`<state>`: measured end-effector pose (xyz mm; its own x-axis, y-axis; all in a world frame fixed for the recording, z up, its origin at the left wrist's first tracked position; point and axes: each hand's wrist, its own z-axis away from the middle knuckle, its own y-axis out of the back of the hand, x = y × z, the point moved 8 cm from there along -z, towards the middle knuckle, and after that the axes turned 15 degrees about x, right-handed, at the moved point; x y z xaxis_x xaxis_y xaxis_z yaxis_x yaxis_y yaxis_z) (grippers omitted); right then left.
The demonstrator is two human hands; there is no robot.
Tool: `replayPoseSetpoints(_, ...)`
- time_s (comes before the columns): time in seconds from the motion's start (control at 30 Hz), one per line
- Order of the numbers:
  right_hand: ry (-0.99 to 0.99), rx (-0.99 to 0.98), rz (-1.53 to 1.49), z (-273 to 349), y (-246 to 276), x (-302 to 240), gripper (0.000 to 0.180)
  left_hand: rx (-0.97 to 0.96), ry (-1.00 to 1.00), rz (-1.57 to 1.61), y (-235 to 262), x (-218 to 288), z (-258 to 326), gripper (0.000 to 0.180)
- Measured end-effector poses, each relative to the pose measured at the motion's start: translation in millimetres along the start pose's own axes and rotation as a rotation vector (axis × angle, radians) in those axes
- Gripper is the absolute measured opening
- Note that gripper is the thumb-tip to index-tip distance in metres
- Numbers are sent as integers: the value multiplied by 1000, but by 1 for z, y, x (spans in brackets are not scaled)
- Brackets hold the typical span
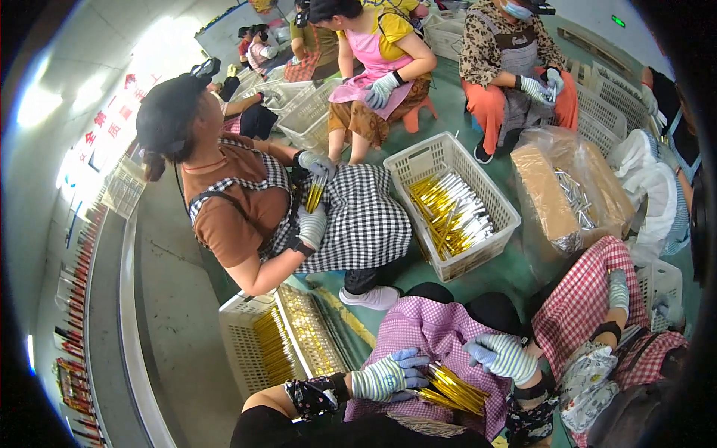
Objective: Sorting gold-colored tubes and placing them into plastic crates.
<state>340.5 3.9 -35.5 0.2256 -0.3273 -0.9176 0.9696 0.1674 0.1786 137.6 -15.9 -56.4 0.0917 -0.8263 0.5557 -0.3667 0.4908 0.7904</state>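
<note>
Gold sticks (461, 391) lie on our checked apron (418, 326), likely for easy reach; our left hand (392, 374) spreads fingers by their ends, our right hand (505, 358) curls its fingers nearby; we cannot tell either grip.

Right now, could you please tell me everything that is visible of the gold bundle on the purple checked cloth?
The gold bundle is a loose sheaf of thin, straight, shiny pieces, metallic-looking, slightly fanned. Most slant down to the right across the purple checked cloth. The left hand is at its left end, its fingers seemingly touching it; the right hand is near its upper side, seemingly apart. The exact count cannot be told.
</note>
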Motion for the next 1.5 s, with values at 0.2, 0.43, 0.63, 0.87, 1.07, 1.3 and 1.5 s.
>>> replayPoseSetpoints(0.2, 160, 202, -105, -6, 2, 30, 25, 8, -12, 31, -8, -7, -9, 37)
replayPoseSetpoints(0.43, -61, 160, -178, -4, 6, 16, 29, 52, 14, 53, -1, -2, -15, 38)
replayPoseSetpoints(0.63, -72, 211, -199, -2, 9, 22, 28, 50, 23, 45, 0, 0, -17, 37)
replayPoseSetpoints(0.87, -120, 235, -201, -6, 10, 24, 29, 47, 34, 59, -2, -3, -17, 36)
replayPoseSetpoints(1.07, -125, 237, -194, -10, 14, 28, 35, 60, 31, 70, -2, -5, -18, 35)
replayPoseSetpoints(1.3, -123, 226, -230, -11, 15, 26, 34, 50, 29, 65, -2, -6, -19, 36)
replayPoseSetpoints(1.5, -139, 226, -231, -11, 16, 26, 33, 38, 29, 61, -2, -4, -20, 36)
